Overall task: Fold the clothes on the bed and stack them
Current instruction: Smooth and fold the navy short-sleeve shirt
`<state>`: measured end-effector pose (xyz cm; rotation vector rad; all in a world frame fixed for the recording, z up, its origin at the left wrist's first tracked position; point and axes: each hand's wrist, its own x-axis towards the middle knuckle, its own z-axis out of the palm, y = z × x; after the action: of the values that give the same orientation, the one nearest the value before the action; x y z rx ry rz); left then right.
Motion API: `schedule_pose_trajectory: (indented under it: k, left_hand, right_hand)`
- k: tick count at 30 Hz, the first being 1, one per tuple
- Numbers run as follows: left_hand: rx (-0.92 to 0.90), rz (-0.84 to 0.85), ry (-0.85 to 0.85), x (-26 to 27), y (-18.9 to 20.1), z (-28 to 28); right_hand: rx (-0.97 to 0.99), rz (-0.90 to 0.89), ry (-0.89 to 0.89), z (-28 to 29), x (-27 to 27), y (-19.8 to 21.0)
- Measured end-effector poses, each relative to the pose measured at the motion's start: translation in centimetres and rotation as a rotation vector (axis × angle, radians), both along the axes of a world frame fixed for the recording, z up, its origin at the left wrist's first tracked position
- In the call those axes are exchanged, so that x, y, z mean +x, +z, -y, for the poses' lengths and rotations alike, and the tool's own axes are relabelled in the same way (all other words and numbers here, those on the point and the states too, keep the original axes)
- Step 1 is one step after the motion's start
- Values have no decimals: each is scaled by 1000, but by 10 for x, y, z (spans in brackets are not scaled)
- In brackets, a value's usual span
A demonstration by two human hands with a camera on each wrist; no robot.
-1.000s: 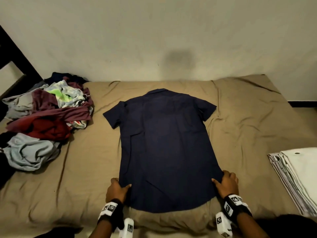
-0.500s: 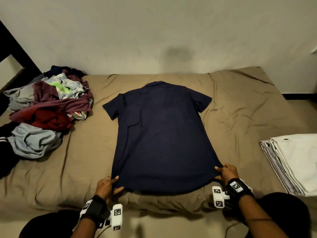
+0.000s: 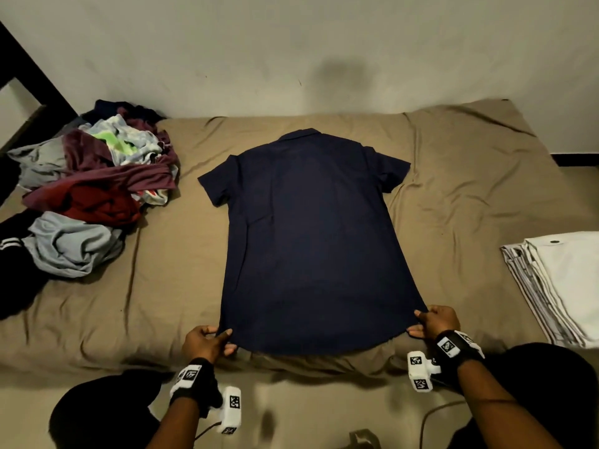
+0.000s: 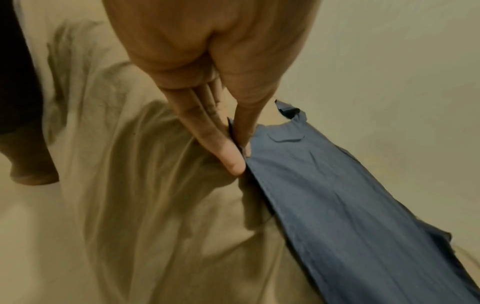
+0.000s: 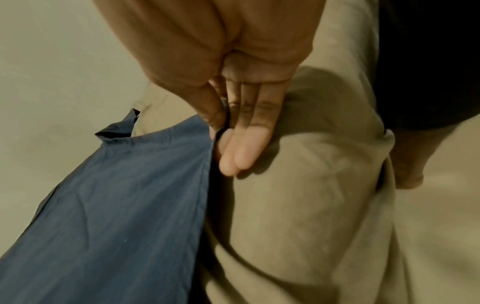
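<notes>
A navy short-sleeved shirt (image 3: 311,241) lies spread flat, back up, in the middle of the bed (image 3: 470,196), collar toward the wall. My left hand (image 3: 215,338) pinches its near left hem corner between thumb and fingers; the left wrist view shows the shirt (image 4: 337,205) held by that hand (image 4: 240,148). My right hand (image 3: 421,322) pinches the near right hem corner, and the right wrist view shows the cloth (image 5: 116,195) caught between thumb and fingers of the hand (image 5: 221,135). The hem sits near the bed's front edge.
A heap of unfolded clothes (image 3: 90,189) in maroon, grey and patterned cloth fills the bed's left side. A stack of folded white and striped clothes (image 3: 560,286) lies at the right edge. A wall runs behind the bed. My knees show at the bottom.
Both hands shifted from resting at the shirt's sides to pinching its hem corners. The shirt's lower end has been drawn straighter toward me, and my head has pulled back.
</notes>
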<state>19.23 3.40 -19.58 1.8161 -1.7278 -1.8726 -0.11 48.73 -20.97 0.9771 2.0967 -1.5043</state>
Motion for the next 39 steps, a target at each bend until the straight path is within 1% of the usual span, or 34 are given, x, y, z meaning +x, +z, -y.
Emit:
schedule_pose_trajectory:
  k: [2,4,5,6,7,8,9,10,11,12,13,14,15,16,17,18,20,22,23,25,27,29,30,31,33,34,36,38,39]
  left_hand:
    - [-74,83,-52,0,-3,1]
    - [-163,157,-122,0,4,-1]
    - [-251,239,-203,2,11,-2]
    - [-376,341,-309,3,17,-5]
    - [-533,413,-400,4,22,-10]
    - [-694,371,-456,2,25,-17]
    - [-855,208,-499,-3,27,-27]
    - [-993,14,-583,-14,24,-39]
    - [-1072,-130,-743,-25,15,-54]
    - [-1101,-182,-953,-41,3,-67]
    - [-1093,-157,-1164,-56,-12,-77]
    - [-1099,-111,-1324,-69,-24,-81]
    - [-1132,-55,-1420,-79,-38,-79]
    - [-1142,7,-1454,-86,-49,-74]
    - [-1132,59,-1437,-84,-54,-66]
    - [-1106,114,-1390,-78,-58,-56]
    - [-1094,172,-1207,-56,-58,-35]
    - [-1043,250,-1056,-38,-53,-24]
    - [-1014,284,-1030,-34,-53,-22]
    - [-968,335,-1002,-37,-52,-27]
    - [-900,395,-960,-52,-45,-37]
    - [-908,396,-921,-79,-34,-49]
    - [-928,357,-949,-95,-30,-55]
    - [-946,288,-1027,-113,-29,-61]
    - [-980,121,-1240,-151,-36,-65]
    - [-987,89,-1333,-169,-41,-62]
    - [-1009,142,-1456,-196,-49,-46]
    - [-1010,222,-1462,-203,-57,-18]
    - [-1006,251,-1422,-199,-60,-2]
  right_hand:
    - [107,-5,72,2,3,-1]
    - [183,-23,110,-1,5,2]
    - [234,-18,136,-2,5,7]
    - [352,1,201,-1,7,14]
    - [527,-2,278,1,7,17]
    - [711,-44,354,6,7,17]
    - [827,-180,419,15,8,17]
    - [883,-369,499,27,9,16]
    - [908,-509,619,45,13,16]
    - [911,-565,771,67,12,14]
    - [904,-573,941,85,13,5]
    - [892,-585,1094,103,15,-3]
    - [897,-604,1221,113,13,-15]
    - [910,-602,1309,115,8,-26]
    - [907,-561,1341,110,2,-33]
    - [909,-502,1328,99,-4,-40]
    - [957,-431,1199,68,-10,-49]
    - [954,-352,1065,42,-14,-48]
    - [937,-328,1015,36,-14,-46]
    - [917,-304,979,33,-16,-45]
    - [873,-244,944,43,-19,-43]
    - [882,-256,892,63,-26,-38]
    - [895,-283,907,79,-32,-35]
    - [895,-317,954,97,-40,-31]
    - [865,-425,1094,140,-59,-25]
    - [841,-460,1172,160,-70,-23]
    - [821,-454,1328,184,-95,-26]
    - [837,-355,1411,179,-122,-31]
    - [842,-296,1409,167,-132,-34]
